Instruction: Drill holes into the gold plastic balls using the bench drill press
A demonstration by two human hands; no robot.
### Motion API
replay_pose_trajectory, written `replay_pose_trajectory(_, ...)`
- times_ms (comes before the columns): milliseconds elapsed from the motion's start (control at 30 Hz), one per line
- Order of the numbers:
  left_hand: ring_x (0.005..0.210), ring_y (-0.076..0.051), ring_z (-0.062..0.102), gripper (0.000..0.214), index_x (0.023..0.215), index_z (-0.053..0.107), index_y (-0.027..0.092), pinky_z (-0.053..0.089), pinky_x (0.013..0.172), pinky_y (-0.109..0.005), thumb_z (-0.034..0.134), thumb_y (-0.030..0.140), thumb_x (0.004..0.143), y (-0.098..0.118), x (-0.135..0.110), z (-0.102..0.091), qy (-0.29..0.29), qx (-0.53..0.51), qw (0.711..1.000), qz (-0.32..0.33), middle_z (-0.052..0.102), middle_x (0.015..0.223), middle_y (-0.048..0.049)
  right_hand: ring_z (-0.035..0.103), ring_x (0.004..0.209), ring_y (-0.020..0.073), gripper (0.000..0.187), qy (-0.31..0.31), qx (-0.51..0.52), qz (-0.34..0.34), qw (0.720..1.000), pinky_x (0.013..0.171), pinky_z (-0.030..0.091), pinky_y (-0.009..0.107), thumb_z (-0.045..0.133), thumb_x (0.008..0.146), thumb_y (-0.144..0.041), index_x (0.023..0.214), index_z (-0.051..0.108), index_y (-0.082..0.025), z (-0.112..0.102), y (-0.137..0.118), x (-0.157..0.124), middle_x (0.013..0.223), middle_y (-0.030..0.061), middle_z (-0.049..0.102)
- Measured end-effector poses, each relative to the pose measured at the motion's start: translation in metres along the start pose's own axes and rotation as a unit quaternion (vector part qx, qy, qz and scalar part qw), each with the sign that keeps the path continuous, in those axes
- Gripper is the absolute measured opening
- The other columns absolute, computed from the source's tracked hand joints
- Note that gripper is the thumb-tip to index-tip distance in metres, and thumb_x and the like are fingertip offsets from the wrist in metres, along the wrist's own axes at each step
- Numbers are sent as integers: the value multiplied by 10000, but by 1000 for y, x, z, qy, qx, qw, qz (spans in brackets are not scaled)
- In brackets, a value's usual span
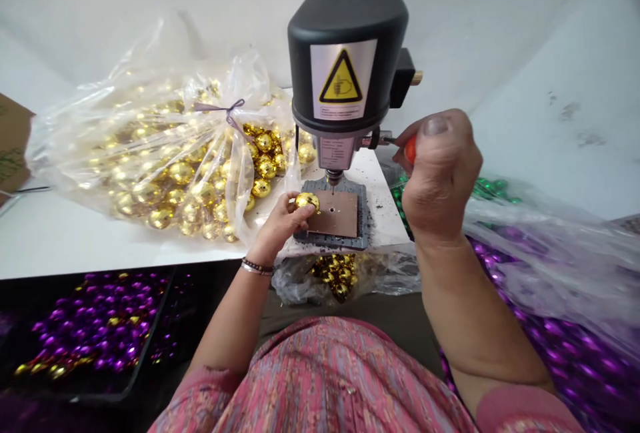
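Nearest, right of center, our right grip wraps a red knob. At center, our left grip pinches a gold ball at the brown board's left edge. Past our hands stands a black drill press, upper center; farther, center left, a tied bag lies on the counter.

One black, round-headed drill press is standing on one white surface, with one brown board lying on its base. Two hands are flanking the drill press: one left hand with one shiny gold ball, one right hand with one round red-orange knob. Left of the drill press, one clear plastic bag with one purple ribbon is holding gold balls beyond counting; right of the drill press, shiny purple balls and green balls are lying, also uncountable.
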State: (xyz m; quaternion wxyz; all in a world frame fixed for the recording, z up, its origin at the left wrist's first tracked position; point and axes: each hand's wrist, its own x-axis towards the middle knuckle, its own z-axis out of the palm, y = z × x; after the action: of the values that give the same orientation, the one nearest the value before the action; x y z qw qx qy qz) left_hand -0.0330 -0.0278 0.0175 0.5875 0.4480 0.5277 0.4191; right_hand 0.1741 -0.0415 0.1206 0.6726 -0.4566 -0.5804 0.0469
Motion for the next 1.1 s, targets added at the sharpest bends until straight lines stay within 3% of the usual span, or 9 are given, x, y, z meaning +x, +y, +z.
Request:
replay_pose_trajectory(100, 618, -93, 588, 634, 1220, 542, 165, 471, 586, -218, 829, 342, 682, -8, 13, 12, 31, 70, 997, 25, 675, 853, 0, 478, 580, 54, 450, -3, -2, 0, 1000, 568, 372, 245, 366, 980, -557, 781, 536, -191, -1, -1, 1, 632, -47, 482)
replay_pose_trajectory(167, 838, -166, 670, 706, 1288, 559, 172, 532, 766, -281, 845, 334, 663, -11, 19, 17, 47, 132, 989, 50, 716, 998, -47, 487, 582, 47, 441, -13, 14, -4, 1000, 569, 390, 230, 359, 982, -552, 778, 529, -200, -2, -2, 2, 652, -47, 495)
replay_pose_trajectory(233, 1111, -241, 649, 736, 1330, 579, 186, 498, 978, -351, 849, 321, 659, -11, 23, 19, 56, 200, 975, 76, 709, 1186, -80, 509, 595, 42, 430, -23, 25, -5, 999, 588, 423, 223, 345, 989, -539, 785, 524, -206, -2, -2, 2, 678, -46, 505)
replay_pose_trajectory(300, 1234, -271, 602, 715, 1346, 595, 187, 439, 1080, -385, 831, 316, 684, -9, 24, 21, 49, 252, 963, 80, 688, 1280, -87, 534, 613, 45, 424, -26, 18, -6, 999, 606, 449, 226, 341, 991, -533, 794, 527, -207, -3, -3, 2, 687, -42, 499)
replay_pose_trajectory(567, 1116, -233, 666, 676, 1356, 608, 155, 489, 1025, -349, 794, 233, 710, -7, 22, 35, 22, 319, 942, 97, 719, 1243, -73, 591, 686, 79, 409, -34, -5, -2, 999, 646, 511, 253, 354, 990, -525, 804, 533, -207, -6, -5, 2, 698, -22, 474)
replay_pose_trajectory(833, 1234, -247, 619, 688, 1411, 565, 183, 449, 1100, -383, 768, 195, 754, -12, 22, 39, -17, 377, 913, 155, 642, 1388, -103, 545, 656, 58, 392, -49, 46, 5, 998, 641, 494, 235, 385, 982, -520, 801, 544, -212, -6, -3, 3, 715, -30, 511)
replay_pose_trajectory(967, 1225, -251, 621, 604, 1407, 566, 176, 458, 1079, -378, 716, 311, 837, -15, 18, 38, -18, 382, 909, 164, 647, 1376, -108, 520, 639, 54, 370, -46, 77, 9, 996, 614, 478, 223, 407, 976, -519, 812, 546, -218, -5, 1, 1, 727, -35, 546)
replay_pose_trajectory(1100, 1168, -237, 638, 569, 1374, 597, 189, 479, 1023, -350, 710, 321, 832, -16, 18, 41, 6, 342, 927, 156, 679, 1323, -83, 495, 615, 56, 354, -40, 84, 11, 996, 604, 461, 227, 422, 973, -505, 819, 551, -214, -5, -2, 1, 699, -40, 543)
